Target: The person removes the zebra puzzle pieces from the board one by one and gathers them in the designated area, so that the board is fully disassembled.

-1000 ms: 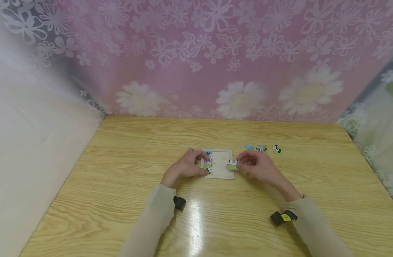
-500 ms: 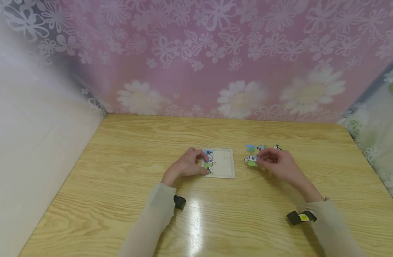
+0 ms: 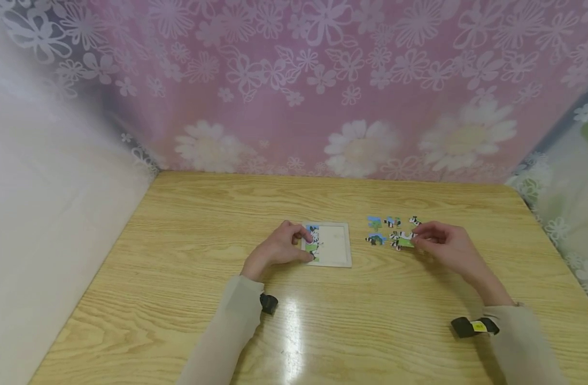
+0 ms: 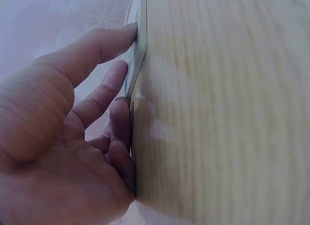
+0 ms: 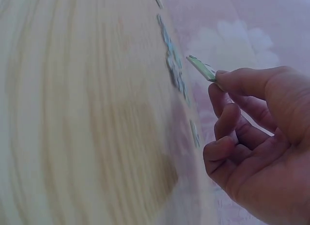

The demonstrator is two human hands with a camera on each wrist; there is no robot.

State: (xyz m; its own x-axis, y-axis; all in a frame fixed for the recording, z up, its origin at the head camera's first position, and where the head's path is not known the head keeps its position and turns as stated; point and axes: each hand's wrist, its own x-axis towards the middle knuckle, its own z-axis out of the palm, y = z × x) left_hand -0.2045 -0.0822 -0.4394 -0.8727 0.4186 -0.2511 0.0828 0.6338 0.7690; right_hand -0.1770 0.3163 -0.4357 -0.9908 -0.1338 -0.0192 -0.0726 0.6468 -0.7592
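My left hand (image 3: 281, 246) rests at the left side of a pale puzzle tray (image 3: 348, 246). Its thumb and index finger press on the fitted strip of animal pieces (image 3: 314, 248), partly covering it; the left wrist view has the thumb (image 4: 114, 40) on the tray's face (image 4: 138, 55). In my right hand (image 3: 445, 243), thumb and index finger pinch a puzzle piece (image 3: 405, 240) with green and black-and-white print. The right wrist view shows this held piece (image 5: 202, 69) tilted, above the table. Just left of it in the head view lies another black-and-white piece (image 3: 395, 243).
Several loose pieces lie right of the tray, among them a blue-and-green one (image 3: 374, 223), a dark green one (image 3: 376, 239) and a cow piece (image 3: 415, 220). The wood-grain table (image 3: 202, 224) ends at a pink flowered curtain (image 3: 275, 107).
My right hand has carried the pinched piece rightward from the tray's right edge, past the loose pieces, uncovering several of them. The left hand stays at the tray.
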